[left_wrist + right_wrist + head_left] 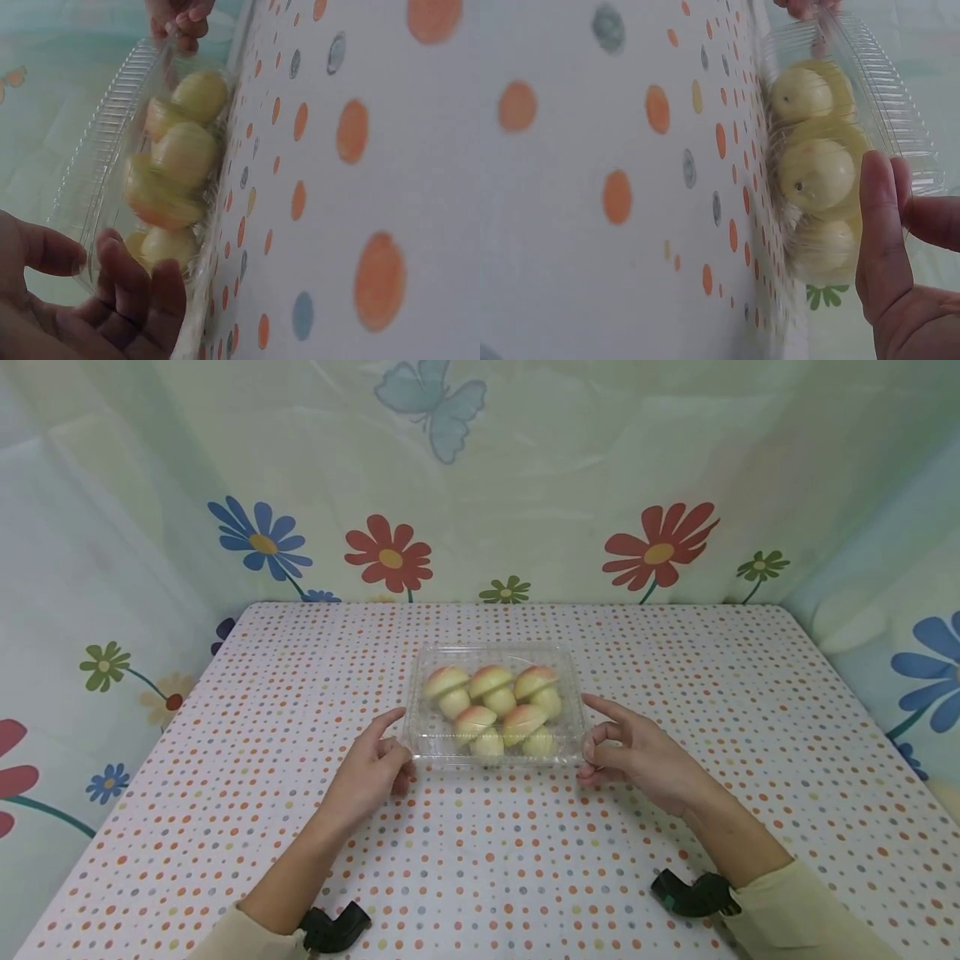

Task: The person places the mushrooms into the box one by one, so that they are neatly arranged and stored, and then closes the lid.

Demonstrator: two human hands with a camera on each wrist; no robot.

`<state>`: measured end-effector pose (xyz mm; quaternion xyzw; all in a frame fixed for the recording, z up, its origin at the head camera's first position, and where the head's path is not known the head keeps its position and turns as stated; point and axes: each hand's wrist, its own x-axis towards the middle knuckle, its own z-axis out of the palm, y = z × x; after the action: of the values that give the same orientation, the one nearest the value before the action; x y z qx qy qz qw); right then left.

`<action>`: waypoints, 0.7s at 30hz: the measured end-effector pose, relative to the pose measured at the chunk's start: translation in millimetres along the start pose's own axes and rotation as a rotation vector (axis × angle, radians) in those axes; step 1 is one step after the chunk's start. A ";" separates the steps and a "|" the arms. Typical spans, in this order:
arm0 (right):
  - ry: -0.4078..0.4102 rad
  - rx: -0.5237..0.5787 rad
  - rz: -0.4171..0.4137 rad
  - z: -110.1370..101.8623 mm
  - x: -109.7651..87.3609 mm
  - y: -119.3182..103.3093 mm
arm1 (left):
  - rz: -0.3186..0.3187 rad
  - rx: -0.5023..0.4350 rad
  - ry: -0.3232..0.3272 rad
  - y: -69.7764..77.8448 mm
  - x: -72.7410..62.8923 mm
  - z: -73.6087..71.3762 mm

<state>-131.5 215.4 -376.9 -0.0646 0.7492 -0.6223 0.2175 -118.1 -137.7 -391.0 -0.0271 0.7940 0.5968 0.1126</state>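
Note:
A clear plastic clamshell box (495, 752) lies near the middle of the table, its lid down. Inside are several mushroom-shaped, yellow-green pieces (491, 677) with reddish tops; their exact kind is unclear. My left hand (372, 760) pinches the box's near left corner, with the index finger reaching along the left side. At the opposite near corner, my right hand (637, 754) pinches the rim between thumb and fingers. The right wrist view shows the right fingers (885, 225) against the ribbed edge. In the left wrist view the left hand (97, 300) is close to the box's end.
A white cloth with coloured dots covers the table (517, 868). Behind it hangs a flowered curtain (525, 468) with a butterfly print. Black wrist devices (693, 893) are worn at both sleeves.

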 end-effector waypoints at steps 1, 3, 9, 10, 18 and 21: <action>0.001 0.001 0.002 0.3 0.2 0.0 | -0.003 -0.018 -0.014 -0.2 0.2 -0.2; 0.003 0.003 0.006 0.9 0.5 0.1 | -0.005 -0.060 -0.039 -0.7 0.8 -0.6; 0.009 0.005 0.013 2.4 0.9 0.5 | 0.000 -0.101 -0.038 -2.1 2.1 -0.6; 0.011 0.005 0.014 2.7 0.9 0.5 | -0.001 -0.097 -0.033 -2.4 2.2 -0.5; 0.019 0.015 0.012 2.5 0.4 0.0 | 0.011 -0.083 -0.004 -3.7 3.6 1.9; 0.021 0.017 0.018 1.7 0.3 0.3 | 0.014 -0.092 -0.006 -4.0 3.8 2.7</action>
<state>-131.0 213.8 -377.4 -0.0494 0.7465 -0.6275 0.2158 -120.7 -135.9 -396.3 -0.0250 0.7656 0.6335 0.1096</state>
